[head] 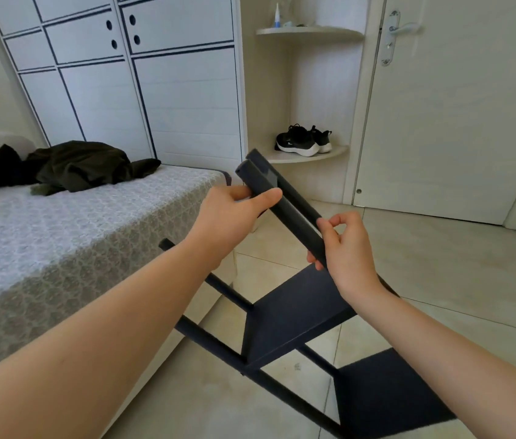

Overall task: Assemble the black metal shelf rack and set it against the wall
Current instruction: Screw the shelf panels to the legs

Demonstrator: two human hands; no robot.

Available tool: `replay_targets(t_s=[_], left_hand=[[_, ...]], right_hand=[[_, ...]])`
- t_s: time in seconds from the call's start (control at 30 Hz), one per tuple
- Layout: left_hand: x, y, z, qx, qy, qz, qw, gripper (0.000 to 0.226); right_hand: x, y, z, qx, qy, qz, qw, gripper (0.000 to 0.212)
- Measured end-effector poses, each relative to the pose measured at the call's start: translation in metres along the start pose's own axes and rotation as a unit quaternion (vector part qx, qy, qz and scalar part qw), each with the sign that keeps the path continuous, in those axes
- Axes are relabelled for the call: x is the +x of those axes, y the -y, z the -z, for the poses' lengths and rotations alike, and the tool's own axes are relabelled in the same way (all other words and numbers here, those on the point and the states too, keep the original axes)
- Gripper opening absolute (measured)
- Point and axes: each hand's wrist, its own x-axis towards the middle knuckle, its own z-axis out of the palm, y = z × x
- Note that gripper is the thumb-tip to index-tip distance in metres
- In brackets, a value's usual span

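- The black metal shelf rack [294, 312] is tilted over the tiled floor [440, 280], just beside the near edge of the bed [60, 248]. I cannot tell if its bottom end touches the floor.
- The left hand [234, 213] grips the top shelf [294, 213] near its far end. The thumb lies on top and the fingers curl under.
- The right hand [345, 248] pinches the same shelf at its near end with bent fingers.
- I think the step now is fitting or pushing this top shelf onto the rack. Two lower shelves look joined to the poles [215, 346].
- Next, I think both hands need to press the top shelf on tight. Then they must stand the rack up straight and carry it to a wall.
- The rack looks hard and smooth, with a dull dark coat. The shelves are flat and thin with folded edges. The poles are round and long.
- The bed cover looks soft, with a bumpy pattern. The floor tiles look smooth and a bit shiny.
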Motion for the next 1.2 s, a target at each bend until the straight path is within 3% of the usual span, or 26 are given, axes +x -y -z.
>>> replay_targets(t_s=[0.27,0.43,0.63,0.73,0.8,0.93,1.2], left_hand=[[-0.059,0.102,0.033,-0.114,-0.044,0.102,0.987,0.023],[-0.1,0.173,0.03,-0.18,-0.032,0.164,0.969,0.021],[-0.14,0.25,0.021,-0.216,-0.047,0.225,0.949,0.055],[-0.151,0.277,0.014,-0.241,-0.057,0.245,0.937,0.073],[-0.158,0.287,0.011,-0.256,-0.062,0.245,0.933,0.079],[-0.162,0.304,0.01,-0.255,-0.058,0.254,0.931,0.063],[-0.157,0.31,0.023,-0.248,-0.022,0.249,0.936,0.046]], right_hand=[[-0.033,-0.034,-0.044,-0.136,0.089,0.04,0.986,0.009],[-0.062,-0.071,-0.063,-0.229,0.147,0.042,0.961,0.011],[-0.099,-0.112,-0.076,-0.294,0.205,0.047,0.932,0.018],[-0.109,-0.129,-0.08,-0.283,0.201,0.037,0.937,0.03],[-0.114,-0.133,-0.084,-0.254,0.196,0.023,0.947,0.027],[-0.113,-0.149,-0.099,-0.169,0.186,-0.012,0.968,0.016],[-0.089,-0.147,-0.123,-0.16,0.262,-0.007,0.952,0.003]])
